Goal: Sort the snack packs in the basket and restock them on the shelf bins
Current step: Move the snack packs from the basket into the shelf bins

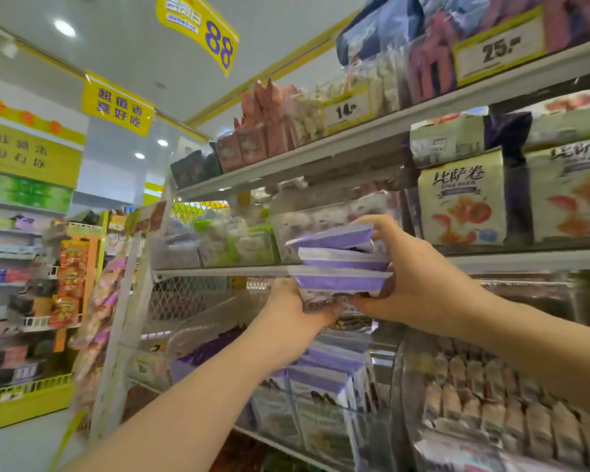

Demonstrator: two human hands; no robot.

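Two hands share one stack, and the restock is midway as far as can be judged: sorted goods are raised to the shelf but not yet set down. At far left a side rack (31, 335) with hanging snacks plays no part. Next comes the green bin (235, 243) on the middle shelf (525, 258), already holding green packets and seemingly well filled. The left hand (295, 308) comes up from below, its fingers curled under the bottom of the stack to carry the weight. The packs (338, 264), several purple-and-white ones lying flat on each other, hang in the air in front of the clear bin (321, 212), level with the shelf edge and inside no bin. Directly beneath them the purple bin (324, 373) holds matching purple packs standing in rows, so that is the likely home, though it may equally be the bin behind; I cannot tell which. The right hand (419, 274) clasps the stack's right side, thumb over the top pack and fingers tucked underneath. Further right, large bags (462, 202) stand on the shelf, and the pink bin (491, 403) below looks full. Left to do: lower this stack into its bin. The basket is out of view, so how much more waits in it cannot be told.
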